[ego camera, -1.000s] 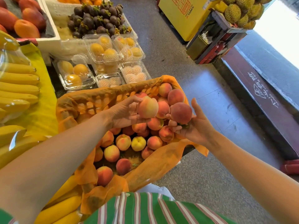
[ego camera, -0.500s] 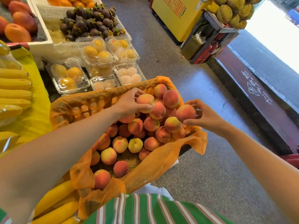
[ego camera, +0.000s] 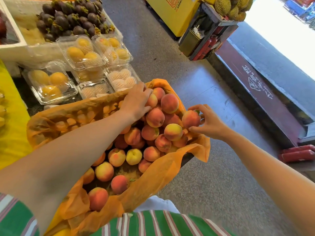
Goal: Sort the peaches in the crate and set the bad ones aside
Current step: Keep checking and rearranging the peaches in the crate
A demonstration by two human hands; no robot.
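Both peaches have come down from mid-air: the left hand now presses one onto the far pile, fingers curled over it. The right hand pinches another at the crate's right edge. Neither seems rejected; sorting continues.

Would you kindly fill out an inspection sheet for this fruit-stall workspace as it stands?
Surface: grey speckled floor; the crate's support is hidden.
Job's things: crate lined with orange plastic sheet, heaped with red-yellow peaches.
Clutter: clear clamshell boxes of yellow fruit; dark purple mangosteens.
Hands: left hand resting on peaches at the far corner; right hand gripping one reddish peach at the crate's right edge.
Cables: nothing seen.
Surroundings: yellow cardboard box; spiky green durians.
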